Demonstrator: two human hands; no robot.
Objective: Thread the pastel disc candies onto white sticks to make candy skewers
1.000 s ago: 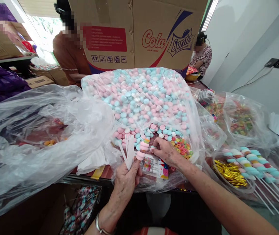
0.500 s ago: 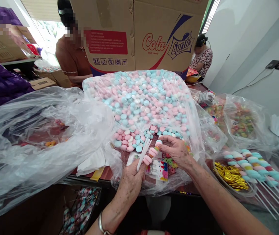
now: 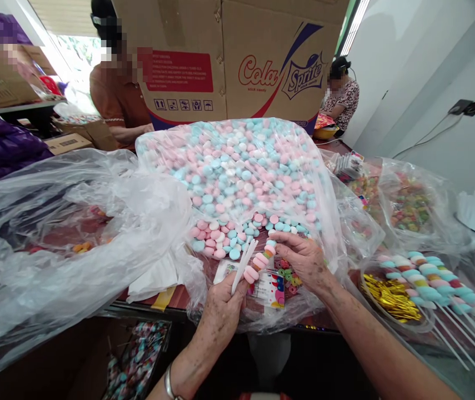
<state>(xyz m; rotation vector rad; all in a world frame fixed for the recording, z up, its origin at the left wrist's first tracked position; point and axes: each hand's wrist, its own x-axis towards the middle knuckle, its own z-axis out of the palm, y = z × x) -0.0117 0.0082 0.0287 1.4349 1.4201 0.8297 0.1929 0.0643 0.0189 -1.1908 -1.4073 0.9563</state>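
My left hand (image 3: 225, 303) is closed around several white sticks (image 3: 243, 266) and the lower end of a candy skewer (image 3: 259, 261). Pink candies, with orange and green pieces between them, are threaded on that skewer, which slants up to the right. At its top end, my right hand (image 3: 301, 260) pinches a whitish candy (image 3: 271, 235) between thumb and fingers, just above a blue one. Behind both hands, pink, blue and white candies (image 3: 220, 236) spill from a large clear plastic bag (image 3: 237, 161). Gummy rings (image 3: 290, 276) and a printed card (image 3: 271, 290) lie below the right hand.
Finished-looking skewers (image 3: 433, 278) lie at the right, beside a bowl of gold ties (image 3: 391, 299). Crumpled plastic (image 3: 137, 211) covers the left side. A large cardboard box (image 3: 237, 61) stands behind the bag. Co-workers sit beyond. Below left is an open box of wrapped sweets (image 3: 137, 355).
My right hand has shifted slightly, its fingers now closed at the skewer's top, where a whitish candy sits above the blue one. The left hand keeps its hold. The view has moved a little.
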